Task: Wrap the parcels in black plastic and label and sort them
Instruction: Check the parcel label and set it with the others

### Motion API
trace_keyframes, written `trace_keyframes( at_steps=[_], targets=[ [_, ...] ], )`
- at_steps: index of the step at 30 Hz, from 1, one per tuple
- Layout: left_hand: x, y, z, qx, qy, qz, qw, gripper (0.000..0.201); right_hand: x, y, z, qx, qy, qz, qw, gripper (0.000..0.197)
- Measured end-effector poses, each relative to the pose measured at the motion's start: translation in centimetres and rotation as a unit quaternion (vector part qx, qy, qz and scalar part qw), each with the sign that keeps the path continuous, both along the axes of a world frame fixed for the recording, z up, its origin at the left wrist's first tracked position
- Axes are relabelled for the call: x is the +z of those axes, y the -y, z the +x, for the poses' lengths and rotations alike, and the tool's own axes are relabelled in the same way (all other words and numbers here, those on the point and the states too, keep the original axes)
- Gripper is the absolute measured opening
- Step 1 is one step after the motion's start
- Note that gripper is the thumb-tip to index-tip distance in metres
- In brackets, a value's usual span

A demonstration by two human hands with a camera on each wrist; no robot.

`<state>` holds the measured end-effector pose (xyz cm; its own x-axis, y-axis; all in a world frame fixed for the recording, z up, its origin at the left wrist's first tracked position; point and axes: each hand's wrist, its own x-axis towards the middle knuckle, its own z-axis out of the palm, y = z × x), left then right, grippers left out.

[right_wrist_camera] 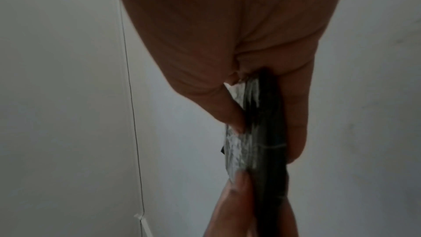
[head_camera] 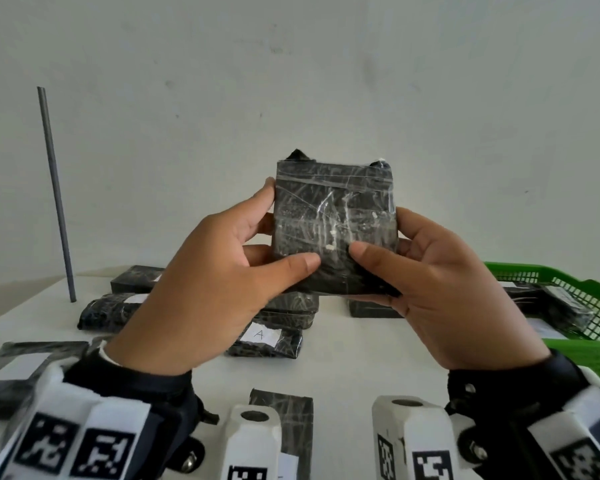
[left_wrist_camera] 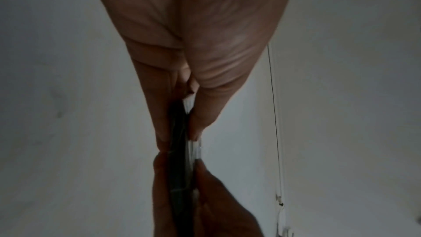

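The white surface (head_camera: 361,358) is taking up most of the lower view, running back to a plain wall, with its far left edge sitting by a thin grey pole (head_camera: 56,195) standing upright. A green basket (head_camera: 568,282) is sitting at the right edge with a couple of black wrapped packs inside it. Black wrapped parcels are lying scattered across the left and middle: one with a white label marked "A" (head_camera: 260,336), a stack just behind it (head_camera: 291,310), two more further left (head_camera: 108,311), and one flat near the front edge (head_camera: 291,420). There's a fair bit of bare surface right of centre, between the stack and the basket.

The parcel being handled (head_camera: 333,216) is sitting up in the air above all that, held upright and facing the camera, black plastic crisscrossed with clear tape, no label showing on this face. The left hand (head_camera: 201,282) is gripping its left edge, thumb pressing the front and fingers wrapped behind. The right hand (head_camera: 447,282) is doing the same on the right edge, thumb on the front lower part. In both wrist views the parcel (left_wrist_camera: 180,150) (right_wrist_camera: 264,123) is showing edge-on, pinched between thumb and fingers.
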<state>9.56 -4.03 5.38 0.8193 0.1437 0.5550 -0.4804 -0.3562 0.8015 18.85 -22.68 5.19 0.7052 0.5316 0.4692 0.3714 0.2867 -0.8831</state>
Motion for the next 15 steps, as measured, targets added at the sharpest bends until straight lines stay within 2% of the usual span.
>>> trace_keyframes(
  at_steps=[4, 6, 10, 13, 15],
  targets=[
    [-0.15, 0.17, 0.26, 0.017, -0.007, 0.005, 1.0, 0.067, -0.08, -0.28, 0.0, -0.034, 0.037, -0.028, 0.998, 0.023],
    [-0.12, 0.36, 0.28, 0.025, -0.004, 0.008, 1.0, 0.065, -0.29, -0.52, 0.04, -0.052, 0.056, -0.038, 0.996, 0.033],
    [-0.01, 0.28, 0.19, 0.014, -0.004, -0.012, 1.0, 0.062, -0.37, -0.71, 0.0, -0.065, 0.078, -0.042, 0.994, 0.036],
    [0.09, -0.12, 0.05, -0.008, -0.002, -0.041, 0.999, 0.055, -0.1, -0.41, -0.15, -0.037, 0.051, -0.028, 0.998, 0.021],
    [0.08, -0.3, 0.05, -0.005, -0.005, -0.058, 0.998, 0.049, 0.12, -0.13, -0.27, -0.023, 0.019, -0.017, 0.999, 0.02]
  ],
)
